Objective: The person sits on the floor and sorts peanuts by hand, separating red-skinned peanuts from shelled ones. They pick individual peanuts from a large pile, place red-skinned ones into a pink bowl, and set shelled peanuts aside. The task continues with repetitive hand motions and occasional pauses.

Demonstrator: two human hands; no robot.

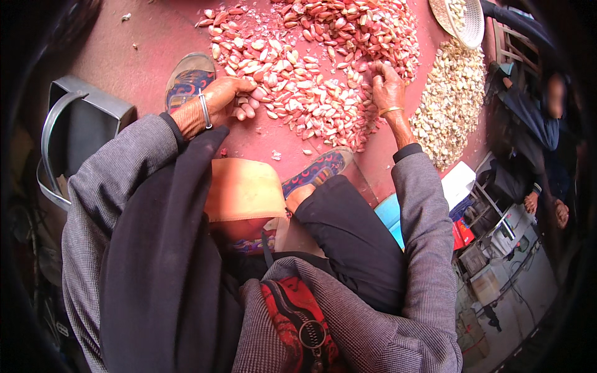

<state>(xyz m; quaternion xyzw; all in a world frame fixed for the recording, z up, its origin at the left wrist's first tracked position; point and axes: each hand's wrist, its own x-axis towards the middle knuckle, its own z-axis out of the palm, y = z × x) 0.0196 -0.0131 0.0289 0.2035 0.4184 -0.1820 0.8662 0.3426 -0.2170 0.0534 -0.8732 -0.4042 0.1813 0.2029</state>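
Note:
Pink-skinned garlic cloves (pixel 311 87) lie spread over the red floor in front of me, loose and heaped thicker toward the far side. At the left edge of the spread is my left hand (pixel 222 101), a bracelet on its wrist. Its palm is turned inward and its fingers curl in under the thumb; what they hold is hard to make out among the cloves behind. Over on the right side, my right hand (pixel 389 90) reaches down into the cloves, thumb and fingertips drawn together. Whatever is pinched there is too small to tell.
A pale heap of smaller cloves (pixel 453 102) lies to the right, below a wicker basket (pixel 471 25). My patterned shoes (pixel 189 84) flank the near side of the spread. A metal dustpan-like container (pixel 93 112) stands left. Other people's hands (pixel 532 202) show far right.

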